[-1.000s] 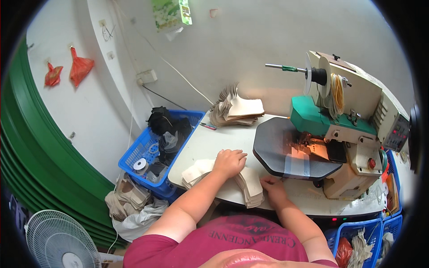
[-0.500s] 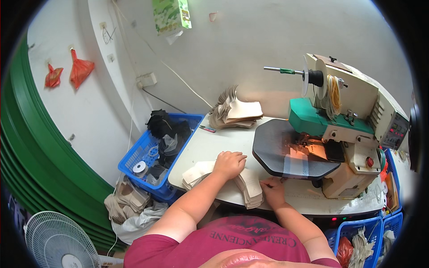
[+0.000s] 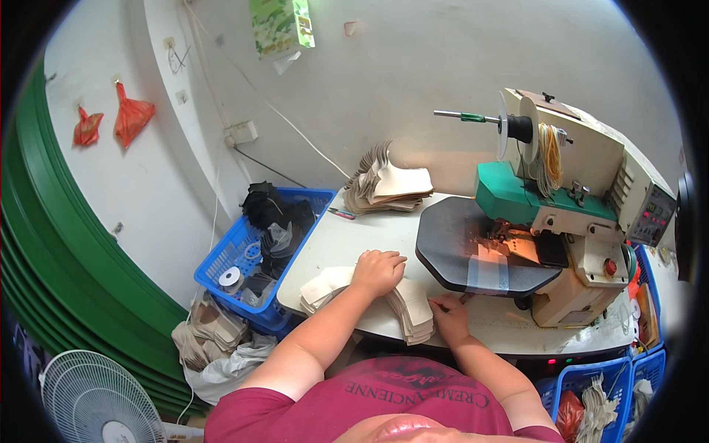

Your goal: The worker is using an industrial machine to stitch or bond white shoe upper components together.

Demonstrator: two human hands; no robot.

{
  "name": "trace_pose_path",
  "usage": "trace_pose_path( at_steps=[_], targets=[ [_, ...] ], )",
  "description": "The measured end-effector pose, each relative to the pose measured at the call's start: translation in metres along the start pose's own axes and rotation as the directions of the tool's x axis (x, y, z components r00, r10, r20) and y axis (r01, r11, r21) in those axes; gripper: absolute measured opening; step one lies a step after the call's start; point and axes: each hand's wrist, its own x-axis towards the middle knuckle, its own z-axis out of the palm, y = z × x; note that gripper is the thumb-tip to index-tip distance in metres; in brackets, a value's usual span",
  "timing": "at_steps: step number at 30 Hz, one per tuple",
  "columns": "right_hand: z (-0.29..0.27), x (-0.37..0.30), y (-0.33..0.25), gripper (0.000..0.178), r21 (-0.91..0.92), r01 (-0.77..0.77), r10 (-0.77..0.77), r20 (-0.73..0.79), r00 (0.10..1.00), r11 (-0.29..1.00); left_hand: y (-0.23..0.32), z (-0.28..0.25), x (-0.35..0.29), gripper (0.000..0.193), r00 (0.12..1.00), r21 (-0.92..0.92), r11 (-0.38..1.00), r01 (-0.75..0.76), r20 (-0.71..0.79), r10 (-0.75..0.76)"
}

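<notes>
A stack of beige, curved fabric pieces lies along the near edge of the white table, its right end reaching the edge. My left hand is over the middle of this stack, fingers bent and pressed down on it, hiding part of the layers. Just right of the stack, my right hand is closed, its fingers pinched beside the stack's right side. A small dark reddish thing shows at its fingertips, too small to name. Right of both hands stands a sewing machine with a dark octagonal plate.
Another pile of beige pieces stands at the table's back, with small snips nearby. A blue basket of black material and spools adjoins the left side. More blue baskets are at lower right; a fan is at lower left.
My right fingers have shifted slightly beside the stack, and more of the small reddish thing shows. My left hand stays in place on the stack.
</notes>
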Motion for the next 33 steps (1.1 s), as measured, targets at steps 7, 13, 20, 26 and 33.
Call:
trace_pose_path(
  at_steps=[7,13,20,26,33],
  targets=[
    [-0.003,0.001,-0.002,0.019,-0.030,0.019,-0.017,0.081,0.997,0.999,0.003,-0.005,-0.002,0.031,1.000,0.017,1.000,0.004,0.008,-0.004],
    [-0.013,-0.010,-0.002,0.020,0.008,-0.009,0.008,0.122,0.992,1.000,0.014,-0.008,-0.009,0.032,0.997,0.005,0.999,0.034,0.070,-0.034],
    [-0.016,-0.008,-0.011,0.026,-0.105,-0.024,0.042,0.175,0.984,0.994,0.006,0.001,-0.006,0.031,0.998,0.066,0.997,-0.041,0.042,0.038],
    [-0.001,0.012,-0.014,0.015,-0.264,0.281,-0.245,0.160,0.956,0.923,-0.005,-0.007,0.001,0.036,0.994,0.045,0.999,-0.002,0.106,-0.003],
    [-0.018,0.019,-0.032,0.012,-0.476,0.506,-0.395,0.319,0.861,0.719,-0.002,0.000,0.001,0.035,0.994,0.018,1.000,-0.006,0.111,0.004]
  ],
)
